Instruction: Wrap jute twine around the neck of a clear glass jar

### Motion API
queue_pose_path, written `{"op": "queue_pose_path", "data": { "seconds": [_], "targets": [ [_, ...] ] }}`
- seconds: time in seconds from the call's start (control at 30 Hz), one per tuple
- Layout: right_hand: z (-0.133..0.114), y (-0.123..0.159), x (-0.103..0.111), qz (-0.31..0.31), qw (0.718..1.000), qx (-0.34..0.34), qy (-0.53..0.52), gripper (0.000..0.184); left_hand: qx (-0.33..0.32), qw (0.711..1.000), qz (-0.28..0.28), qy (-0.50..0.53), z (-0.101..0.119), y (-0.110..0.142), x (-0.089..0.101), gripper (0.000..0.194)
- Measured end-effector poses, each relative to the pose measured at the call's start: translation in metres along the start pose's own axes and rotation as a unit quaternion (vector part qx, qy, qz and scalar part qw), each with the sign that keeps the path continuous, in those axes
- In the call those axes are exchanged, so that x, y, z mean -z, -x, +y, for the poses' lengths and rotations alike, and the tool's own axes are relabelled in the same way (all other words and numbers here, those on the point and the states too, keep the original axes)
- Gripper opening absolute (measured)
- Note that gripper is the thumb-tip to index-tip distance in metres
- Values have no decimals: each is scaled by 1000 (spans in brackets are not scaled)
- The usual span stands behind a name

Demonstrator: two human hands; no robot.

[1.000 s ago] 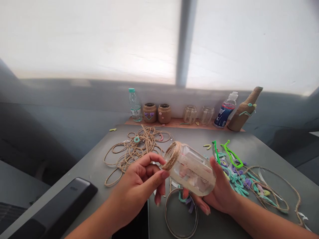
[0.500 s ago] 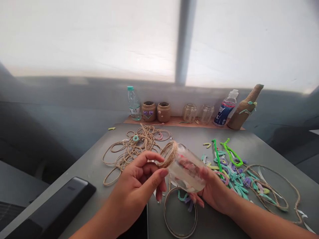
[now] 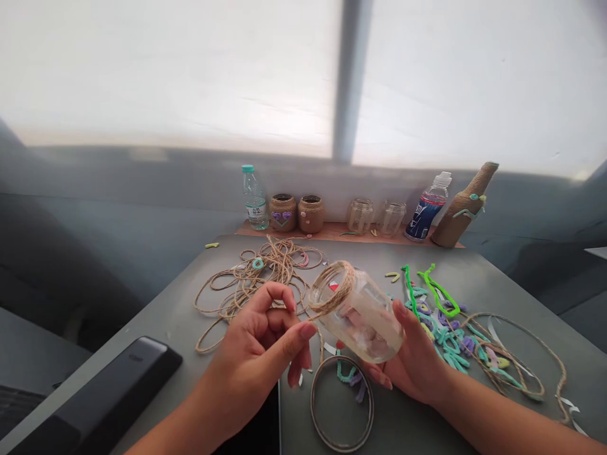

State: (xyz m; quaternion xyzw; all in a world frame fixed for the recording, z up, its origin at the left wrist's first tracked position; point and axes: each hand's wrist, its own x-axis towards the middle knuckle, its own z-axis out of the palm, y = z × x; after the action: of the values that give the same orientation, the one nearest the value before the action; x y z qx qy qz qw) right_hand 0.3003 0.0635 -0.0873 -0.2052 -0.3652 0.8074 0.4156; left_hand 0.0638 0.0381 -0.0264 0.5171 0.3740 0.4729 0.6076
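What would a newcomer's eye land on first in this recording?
Probably the glass jar with twine round its neck, tilted near the centre in the right hand, while the left hand pinches a strand of twine at its mouth. Next, the bright green fuzzy loop on the table's right side, and the twine-wrapped bottle at the back right.

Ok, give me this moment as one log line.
left hand: pinching twine | right hand: holding glass jar, tilted | jar neck: twine-wrapped | table: loose twine pile
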Motion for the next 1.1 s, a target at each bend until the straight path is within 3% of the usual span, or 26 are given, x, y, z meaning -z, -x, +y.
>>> {"op": "queue_pose_path", "data": {
  "seconds": [0.4,0.63,0.87,1.1],
  "targets": [
    [-4,-1,0,0,999,-34,-6,75,21,998,-38,-38,-2,2,-3,23],
    [-3,-1,1,-22,1000,-21,-5,74,-19,998,0,-54,-4,0,-1,23],
    [-2,-2,3,-17,999,-27,-17,73,-77,996,-12,-40,-5,3,3,21],
    [-2,-1,1,-24,999,-33,-6,75,-21,997,-11,-72,-2,1,-1,23]
  ]
}}
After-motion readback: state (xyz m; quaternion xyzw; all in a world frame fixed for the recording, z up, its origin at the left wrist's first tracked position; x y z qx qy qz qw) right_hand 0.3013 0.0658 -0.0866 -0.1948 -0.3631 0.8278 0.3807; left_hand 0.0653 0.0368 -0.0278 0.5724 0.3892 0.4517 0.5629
